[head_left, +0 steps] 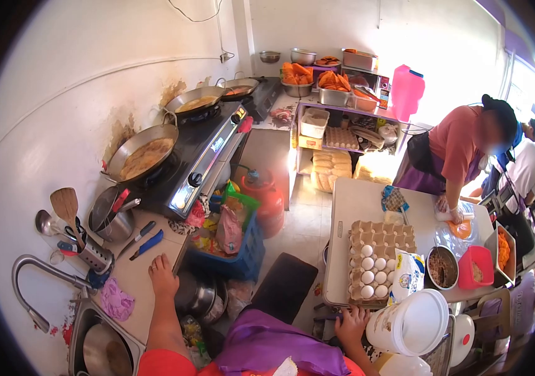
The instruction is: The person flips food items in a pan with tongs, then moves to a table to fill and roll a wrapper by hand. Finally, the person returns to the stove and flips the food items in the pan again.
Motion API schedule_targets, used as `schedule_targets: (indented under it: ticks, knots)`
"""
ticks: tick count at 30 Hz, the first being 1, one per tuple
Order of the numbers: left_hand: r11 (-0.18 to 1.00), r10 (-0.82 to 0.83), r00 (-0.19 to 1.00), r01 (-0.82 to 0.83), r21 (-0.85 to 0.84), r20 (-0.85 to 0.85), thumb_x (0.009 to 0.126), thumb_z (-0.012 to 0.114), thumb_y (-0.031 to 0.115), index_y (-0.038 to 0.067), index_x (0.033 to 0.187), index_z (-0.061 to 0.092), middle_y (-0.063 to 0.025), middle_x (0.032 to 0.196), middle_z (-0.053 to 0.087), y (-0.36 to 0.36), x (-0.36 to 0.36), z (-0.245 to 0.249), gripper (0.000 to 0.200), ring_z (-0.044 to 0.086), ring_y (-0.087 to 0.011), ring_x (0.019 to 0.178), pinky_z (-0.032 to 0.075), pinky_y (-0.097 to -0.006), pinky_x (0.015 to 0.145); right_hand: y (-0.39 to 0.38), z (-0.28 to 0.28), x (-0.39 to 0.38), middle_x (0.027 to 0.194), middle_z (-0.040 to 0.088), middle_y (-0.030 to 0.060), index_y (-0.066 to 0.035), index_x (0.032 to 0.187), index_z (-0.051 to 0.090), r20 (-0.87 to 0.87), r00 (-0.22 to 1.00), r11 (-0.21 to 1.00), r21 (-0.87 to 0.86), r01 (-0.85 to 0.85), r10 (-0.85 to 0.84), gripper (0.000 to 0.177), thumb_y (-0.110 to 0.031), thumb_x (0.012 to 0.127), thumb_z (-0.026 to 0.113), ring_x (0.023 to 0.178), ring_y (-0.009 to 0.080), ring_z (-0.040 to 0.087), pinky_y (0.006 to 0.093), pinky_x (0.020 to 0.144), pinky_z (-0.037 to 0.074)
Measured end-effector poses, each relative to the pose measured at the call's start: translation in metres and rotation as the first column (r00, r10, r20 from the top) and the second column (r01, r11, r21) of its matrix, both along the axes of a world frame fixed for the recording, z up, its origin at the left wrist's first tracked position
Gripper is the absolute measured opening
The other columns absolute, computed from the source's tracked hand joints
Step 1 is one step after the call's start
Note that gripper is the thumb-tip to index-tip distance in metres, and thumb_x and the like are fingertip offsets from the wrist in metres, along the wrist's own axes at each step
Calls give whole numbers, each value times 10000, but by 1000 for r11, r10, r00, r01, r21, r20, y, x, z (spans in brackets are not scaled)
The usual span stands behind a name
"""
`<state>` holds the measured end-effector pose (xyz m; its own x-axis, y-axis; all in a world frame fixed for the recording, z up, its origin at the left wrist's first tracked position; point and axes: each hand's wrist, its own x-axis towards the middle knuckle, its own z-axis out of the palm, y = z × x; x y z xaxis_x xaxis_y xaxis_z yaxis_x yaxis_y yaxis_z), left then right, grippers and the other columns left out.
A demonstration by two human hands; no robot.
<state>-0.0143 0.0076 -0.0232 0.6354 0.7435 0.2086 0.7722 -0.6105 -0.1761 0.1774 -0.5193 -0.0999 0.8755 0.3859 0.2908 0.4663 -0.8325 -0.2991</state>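
My left hand [164, 276] lies flat on the counter edge with its fingers stretched out, holding nothing. Beside it are a blue-handled knife [146, 245] and a black-handled knife [137, 239]. On the other side, my right hand [352, 323] rests at the near edge of the white table, fingers apart. Just beyond it stands a cardboard egg tray [382, 230] with several white eggs [368, 277] in its lower part. A white bucket [419, 323] is right of this hand.
Pans of oil [147, 160] sit on the gas stove [201, 160] at left. A blue crate [236, 266] and an orange gas cylinder [264, 200] stand on the floor. Across the table [360, 195], a gloved person [458, 141] works. The sink [79, 341] is at lower left.
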Motion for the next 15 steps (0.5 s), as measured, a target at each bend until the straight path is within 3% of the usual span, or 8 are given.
schedule_targets:
  ticks: [15]
  knots:
    - [1000, -2, 1000, 2, -8, 20, 705, 823, 258, 31, 1454, 347, -130, 1393, 425, 0, 1, 2, 915, 393, -299, 1347, 335, -483, 1119, 1, -5, 1, 1231, 578, 152, -99, 1045, 714, 0, 1000, 1000, -11, -2, 2, 377, -248, 699, 733, 1224, 380, 469, 601, 1125, 241]
